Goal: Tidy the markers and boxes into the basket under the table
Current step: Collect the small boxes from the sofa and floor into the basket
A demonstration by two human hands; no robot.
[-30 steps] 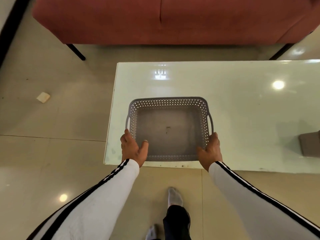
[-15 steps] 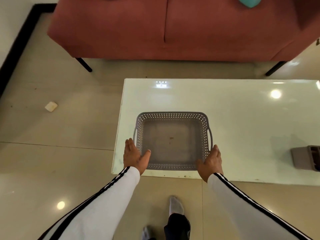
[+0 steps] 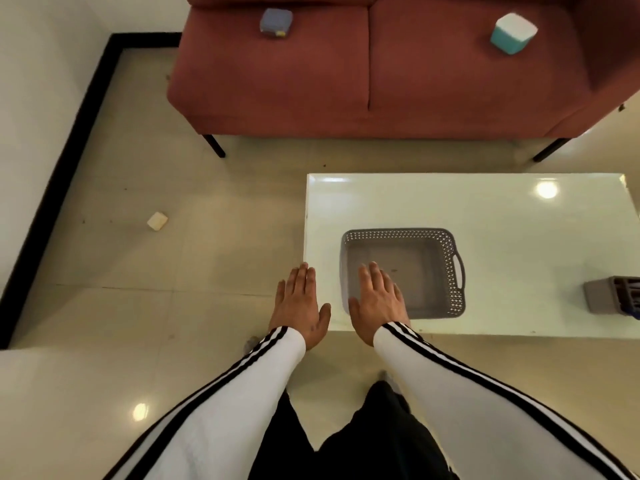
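A grey perforated basket (image 3: 398, 233) with side handles shows, looking hazy, within the left part of the white glass table (image 3: 519, 220); nothing is visible inside it. My right hand (image 3: 377, 301) is flat with fingers spread, over the basket's near left corner, holding nothing. My left hand (image 3: 299, 304) is also flat and spread, just left of the table's edge above the floor. A grey-blue box (image 3: 276, 22) and a teal and white box (image 3: 513, 33) lie on the red sofa (image 3: 311, 81). No markers are visible.
A grey slotted holder (image 3: 613, 299) sits at the table's right edge, cut off by the frame. A small beige object (image 3: 157, 221) lies on the tiled floor to the left. A white wall with black skirting runs along the left. My legs are below.
Both hands have let go of the basket's sides, drawn back and spread flat. The view has pulled back and swung left, showing the sofa seat and its boxes.
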